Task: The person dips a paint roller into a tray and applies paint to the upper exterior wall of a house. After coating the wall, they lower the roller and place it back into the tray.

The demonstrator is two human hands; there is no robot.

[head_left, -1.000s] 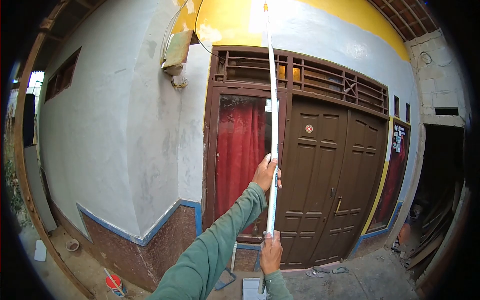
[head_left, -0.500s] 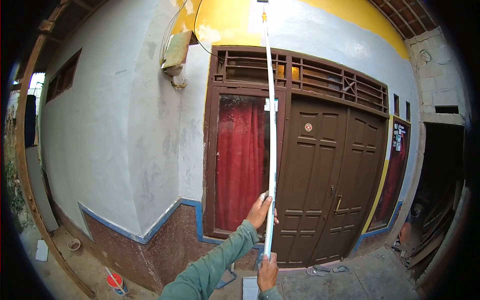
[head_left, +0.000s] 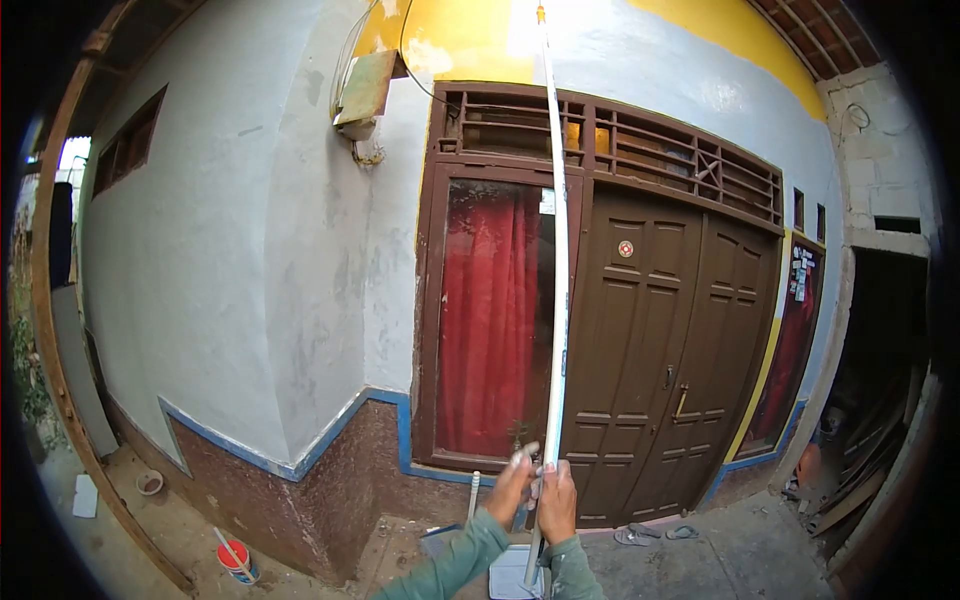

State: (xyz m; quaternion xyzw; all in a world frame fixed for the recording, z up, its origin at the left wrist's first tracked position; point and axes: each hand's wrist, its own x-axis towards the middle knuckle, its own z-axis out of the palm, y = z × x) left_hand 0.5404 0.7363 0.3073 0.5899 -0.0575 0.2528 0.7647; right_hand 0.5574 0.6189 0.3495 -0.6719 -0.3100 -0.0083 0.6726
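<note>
A long white extension pole rises steeply in front of me, with an orange-yellow fitting at its upper end. Whatever is fixed above that fitting lies outside the view. My right hand is wrapped round the pole low down. Just left of it, my left hand is by the pole, its thumb raised and its fingers loosened, apart from a full grip. Under my hands, a white tray on the ground is partly hidden by my forearms and the pole.
Ahead stand a brown double door and a window with a red curtain. A red bucket with a stick stands lower left. A meter box juts from the wall. Sandals lie by the door; planks lean at right.
My left hand has moved down the pole, close to my right hand, and loosened its grip. The pole's roller has gone out of view at the top. My view has shifted slightly.
</note>
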